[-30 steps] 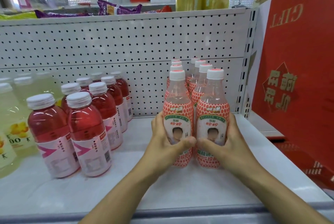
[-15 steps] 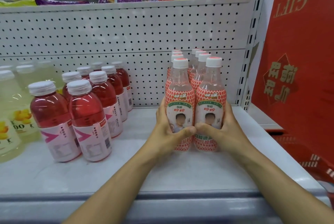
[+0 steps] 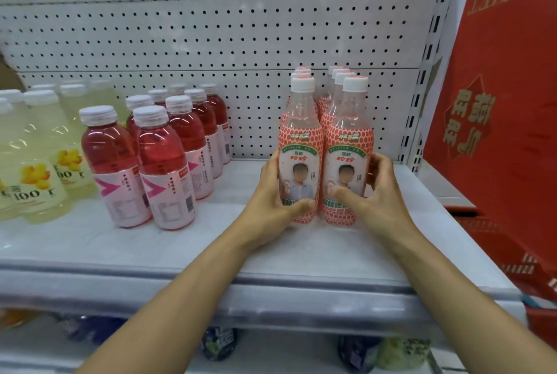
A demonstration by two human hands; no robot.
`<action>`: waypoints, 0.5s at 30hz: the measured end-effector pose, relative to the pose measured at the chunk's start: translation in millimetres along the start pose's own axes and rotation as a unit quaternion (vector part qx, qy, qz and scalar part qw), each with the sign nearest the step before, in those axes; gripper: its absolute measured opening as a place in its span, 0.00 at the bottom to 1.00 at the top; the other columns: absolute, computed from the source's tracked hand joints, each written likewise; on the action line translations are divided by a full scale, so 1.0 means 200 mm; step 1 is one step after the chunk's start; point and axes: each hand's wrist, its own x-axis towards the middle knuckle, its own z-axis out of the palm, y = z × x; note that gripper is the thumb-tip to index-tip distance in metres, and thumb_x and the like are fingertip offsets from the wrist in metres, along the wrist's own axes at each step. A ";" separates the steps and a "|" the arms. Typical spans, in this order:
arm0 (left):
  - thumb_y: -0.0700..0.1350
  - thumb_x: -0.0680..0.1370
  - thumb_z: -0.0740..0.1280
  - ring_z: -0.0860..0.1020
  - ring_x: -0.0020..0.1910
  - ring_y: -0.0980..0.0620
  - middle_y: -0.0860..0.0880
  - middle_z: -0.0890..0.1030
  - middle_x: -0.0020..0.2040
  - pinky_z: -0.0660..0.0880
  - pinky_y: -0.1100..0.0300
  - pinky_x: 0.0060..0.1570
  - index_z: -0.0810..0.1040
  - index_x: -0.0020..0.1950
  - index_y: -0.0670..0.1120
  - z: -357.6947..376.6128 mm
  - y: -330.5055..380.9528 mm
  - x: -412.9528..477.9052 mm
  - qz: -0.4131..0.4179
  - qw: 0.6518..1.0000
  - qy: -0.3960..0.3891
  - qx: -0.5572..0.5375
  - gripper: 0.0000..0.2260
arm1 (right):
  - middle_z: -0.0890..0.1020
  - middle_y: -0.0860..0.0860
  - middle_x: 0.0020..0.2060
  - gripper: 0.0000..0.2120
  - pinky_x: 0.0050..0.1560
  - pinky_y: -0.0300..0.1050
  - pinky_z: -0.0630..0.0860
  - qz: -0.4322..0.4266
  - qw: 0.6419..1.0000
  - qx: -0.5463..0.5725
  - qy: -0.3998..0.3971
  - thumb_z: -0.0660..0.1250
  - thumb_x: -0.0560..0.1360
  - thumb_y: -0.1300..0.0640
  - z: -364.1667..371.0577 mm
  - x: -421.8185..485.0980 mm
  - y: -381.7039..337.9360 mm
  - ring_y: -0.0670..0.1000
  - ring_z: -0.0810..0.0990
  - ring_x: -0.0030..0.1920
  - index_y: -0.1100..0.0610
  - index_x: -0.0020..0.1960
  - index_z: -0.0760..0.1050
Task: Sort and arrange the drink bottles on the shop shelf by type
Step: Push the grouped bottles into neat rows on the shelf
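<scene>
Right of the frame's centre, the left hand [image 3: 275,195] curls round the front-left bottle [image 3: 300,144] and the right hand [image 3: 376,192] round the front-right bottle [image 3: 349,144], thumbs across the labels. These two pink-patterned, white-capped bottles stand upright and touching on the white shelf [image 3: 180,250], heading two rows of like bottles that run back to the pegboard [image 3: 211,36]. At centre left stand the red drink bottles [image 3: 162,162], at far left the pale yellow bottles [image 3: 36,168], and a red gift box [image 3: 497,102] fills the right edge.

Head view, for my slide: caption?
Left hand and right hand grip the two front pink-labelled clear plastic bottles on white shelf.
</scene>
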 end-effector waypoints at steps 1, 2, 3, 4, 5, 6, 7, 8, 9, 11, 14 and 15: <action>0.39 0.72 0.77 0.76 0.66 0.57 0.48 0.71 0.70 0.78 0.55 0.61 0.59 0.76 0.54 0.00 0.00 0.00 -0.002 1.000 0.002 0.004 0.39 | 0.76 0.41 0.54 0.31 0.38 0.24 0.75 -0.004 1.000 -0.003 -0.001 0.76 0.71 0.62 0.00 0.00 0.00 0.24 0.76 0.44 0.53 0.66 0.62; 0.39 0.72 0.77 0.75 0.66 0.57 0.49 0.72 0.70 0.78 0.54 0.61 0.59 0.76 0.55 0.00 0.00 0.00 -0.005 1.000 0.007 0.011 0.39 | 0.76 0.41 0.54 0.31 0.38 0.25 0.75 -0.006 1.000 -0.005 -0.003 0.76 0.71 0.62 0.00 0.00 0.00 0.25 0.76 0.44 0.53 0.67 0.62; 0.40 0.72 0.77 0.75 0.66 0.57 0.50 0.72 0.69 0.78 0.52 0.62 0.59 0.76 0.55 0.00 0.01 0.00 -0.008 1.000 0.012 0.022 0.40 | 0.76 0.41 0.54 0.31 0.37 0.25 0.75 -0.005 1.000 -0.006 -0.004 0.76 0.71 0.62 0.00 -0.01 -0.01 0.25 0.77 0.44 0.53 0.68 0.62; 0.41 0.71 0.78 0.73 0.67 0.57 0.50 0.71 0.70 0.77 0.51 0.64 0.58 0.77 0.57 0.00 0.02 0.00 -0.010 0.999 0.019 0.037 0.41 | 0.76 0.40 0.54 0.32 0.37 0.26 0.76 -0.004 1.000 -0.007 -0.005 0.75 0.72 0.62 0.00 -0.01 -0.02 0.26 0.77 0.45 0.53 0.68 0.62; 0.43 0.70 0.79 0.71 0.70 0.57 0.51 0.69 0.72 0.74 0.51 0.67 0.55 0.78 0.58 -0.01 0.04 -0.02 -0.012 0.998 0.028 0.061 0.45 | 0.76 0.40 0.54 0.32 0.39 0.28 0.77 -0.001 1.000 -0.012 -0.008 0.75 0.72 0.61 -0.01 -0.02 -0.02 0.27 0.78 0.45 0.52 0.69 0.62; 0.45 0.70 0.79 0.66 0.73 0.56 0.52 0.65 0.76 0.69 0.52 0.71 0.51 0.79 0.59 -0.01 0.06 -0.04 -0.010 0.995 0.035 0.088 0.48 | 0.76 0.41 0.56 0.34 0.45 0.32 0.80 0.003 1.000 -0.018 -0.010 0.75 0.72 0.61 0.00 -0.04 -0.03 0.30 0.78 0.48 0.51 0.71 0.60; 0.47 0.70 0.79 0.62 0.76 0.55 0.53 0.61 0.78 0.64 0.55 0.73 0.46 0.80 0.58 -0.02 0.09 -0.07 -0.006 0.992 0.041 0.117 0.51 | 0.75 0.42 0.60 0.36 0.53 0.39 0.80 0.005 1.000 -0.030 -0.002 0.75 0.72 0.59 0.01 -0.05 -0.03 0.33 0.78 0.52 0.49 0.73 0.59; 0.48 0.71 0.78 0.58 0.77 0.56 0.54 0.57 0.80 0.61 0.56 0.75 0.43 0.81 0.57 -0.03 0.12 -0.12 0.005 0.988 0.050 0.145 0.51 | 0.72 0.45 0.65 0.38 0.61 0.46 0.76 -0.003 0.998 -0.059 0.024 0.75 0.73 0.57 0.03 -0.07 -0.04 0.37 0.76 0.59 0.47 0.75 0.56; 0.50 0.73 0.76 0.57 0.78 0.57 0.54 0.56 0.80 0.59 0.55 0.76 0.43 0.81 0.55 -0.05 0.16 -0.18 0.026 0.983 0.065 0.169 0.49 | 0.69 0.47 0.68 0.40 0.67 0.51 0.72 -0.027 0.992 -0.104 0.066 0.75 0.73 0.55 0.06 -0.09 -0.05 0.42 0.71 0.65 0.47 0.76 0.55; 0.50 0.75 0.74 0.59 0.77 0.58 0.54 0.59 0.78 0.61 0.55 0.76 0.50 0.80 0.53 -0.14 0.21 -0.30 0.097 0.966 0.108 0.215 0.43 | 0.64 0.48 0.69 0.38 0.71 0.53 0.66 -0.113 0.968 -0.165 0.154 0.73 0.74 0.56 0.14 -0.14 -0.11 0.45 0.62 0.69 0.51 0.77 0.55; 0.45 0.75 0.74 0.63 0.75 0.52 0.48 0.66 0.74 0.62 0.53 0.75 0.58 0.77 0.48 -0.37 0.18 -0.43 0.219 0.916 0.198 0.273 0.36 | 0.64 0.48 0.67 0.32 0.71 0.59 0.66 -0.264 0.929 -0.168 0.199 0.68 0.74 0.54 0.34 -0.23 -0.24 0.52 0.65 0.70 0.57 0.74 0.59; 0.43 0.74 0.75 0.63 0.75 0.50 0.46 0.66 0.73 0.61 0.52 0.75 0.59 0.76 0.46 -0.46 0.16 -0.45 0.242 0.899 0.228 0.286 0.36 | 0.65 0.49 0.67 0.32 0.71 0.59 0.66 -0.284 0.926 -0.161 0.192 0.68 0.74 0.55 0.43 -0.25 -0.26 0.53 0.66 0.70 0.58 0.74 0.60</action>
